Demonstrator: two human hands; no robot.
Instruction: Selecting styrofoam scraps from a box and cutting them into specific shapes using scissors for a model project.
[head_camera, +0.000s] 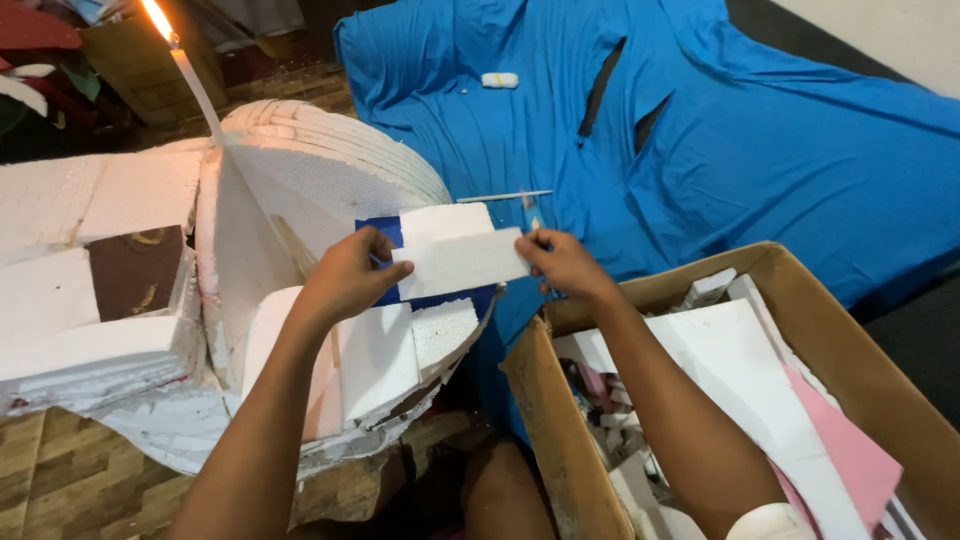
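My left hand (350, 272) and my right hand (565, 264) hold the two ends of a flat white foam strip (460, 262), level in front of me. Behind the strip lies another white foam block (445, 221) on a dark blue piece (385, 232). My right hand also seems to pinch a thin blade or pen (532, 217) that sticks up from its fingers. Under my left arm sit stacked white foam pieces (375, 350).
A cardboard box (560, 440) at the right holds foam scraps and pink sheets (850, 450). A blue cloth (760, 140) covers the floor beyond, with a thin stick (505, 196) on it. A lit candle (190, 75) stands on a large round foam shape (320, 160) at the left.
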